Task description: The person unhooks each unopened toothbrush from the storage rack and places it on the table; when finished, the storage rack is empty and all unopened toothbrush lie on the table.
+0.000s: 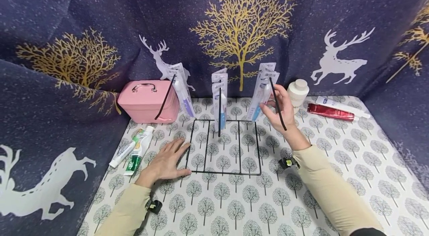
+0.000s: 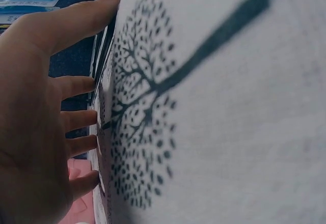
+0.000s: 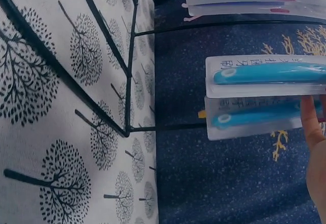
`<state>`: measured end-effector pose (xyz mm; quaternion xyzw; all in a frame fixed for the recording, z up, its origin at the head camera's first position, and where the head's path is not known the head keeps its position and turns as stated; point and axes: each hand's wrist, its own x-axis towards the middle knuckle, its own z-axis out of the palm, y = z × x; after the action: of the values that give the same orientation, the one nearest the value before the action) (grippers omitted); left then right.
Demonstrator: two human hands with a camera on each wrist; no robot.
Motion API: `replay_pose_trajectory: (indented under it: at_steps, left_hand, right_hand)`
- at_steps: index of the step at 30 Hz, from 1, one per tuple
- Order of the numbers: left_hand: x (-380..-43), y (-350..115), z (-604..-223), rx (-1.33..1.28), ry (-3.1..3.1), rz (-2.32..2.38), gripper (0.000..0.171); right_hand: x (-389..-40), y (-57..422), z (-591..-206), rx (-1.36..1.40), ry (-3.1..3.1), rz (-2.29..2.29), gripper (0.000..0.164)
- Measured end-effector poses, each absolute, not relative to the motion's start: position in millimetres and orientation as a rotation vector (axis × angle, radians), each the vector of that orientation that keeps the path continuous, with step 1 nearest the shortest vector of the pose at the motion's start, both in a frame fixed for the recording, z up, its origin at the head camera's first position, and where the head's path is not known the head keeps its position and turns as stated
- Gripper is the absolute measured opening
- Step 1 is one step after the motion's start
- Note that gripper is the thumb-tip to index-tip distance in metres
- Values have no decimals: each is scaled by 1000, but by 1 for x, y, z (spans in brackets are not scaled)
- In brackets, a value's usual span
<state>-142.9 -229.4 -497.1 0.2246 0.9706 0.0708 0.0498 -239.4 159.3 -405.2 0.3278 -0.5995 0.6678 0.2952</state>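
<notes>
A black wire rack (image 1: 221, 173) stands on the tree-print cloth, with packaged toothbrushes hanging on its three long hooks. My right hand (image 1: 283, 111) is at the right-hand hook and pinches the edge of a packaged toothbrush (image 1: 257, 96) there. In the right wrist view, a finger (image 3: 309, 119) meets the lower edge of the front pack (image 3: 270, 76), which has a blue handle. Other packs hang from the middle hook (image 1: 219, 117) and the left hook (image 1: 165, 96). My left hand (image 1: 169, 161) lies spread beside the left edge of the rack's base, fingers extended.
A pink case (image 1: 147, 98) stands back left, with two toothpaste tubes (image 1: 139, 150) in front of it. A white bottle (image 1: 297, 94) is behind my right hand. Further right lie a red box (image 1: 330, 112) and a white tube (image 1: 342, 106). A dark printed curtain (image 1: 214, 16) closes off the back.
</notes>
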Motion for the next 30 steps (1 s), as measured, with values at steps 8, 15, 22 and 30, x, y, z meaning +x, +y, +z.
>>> replay_pose_trajectory:
  at_steps: [8,15,22,30]
  left_hand:
    - [-144,-230,-500,685,2951,222,97]
    - [-144,-230,-500,689,2954,223,98]
    - [-144,-230,-498,692,2957,233,97]
    - [-145,-231,-498,703,2955,222,97]
  right_hand:
    - [-238,160,-408,818,-1602,1768,61]
    - [-234,164,-403,831,-1665,1673,58]
    - [-222,162,-397,822,-1688,1663,58]
    - [-207,161,-387,916,-1737,1636,71]
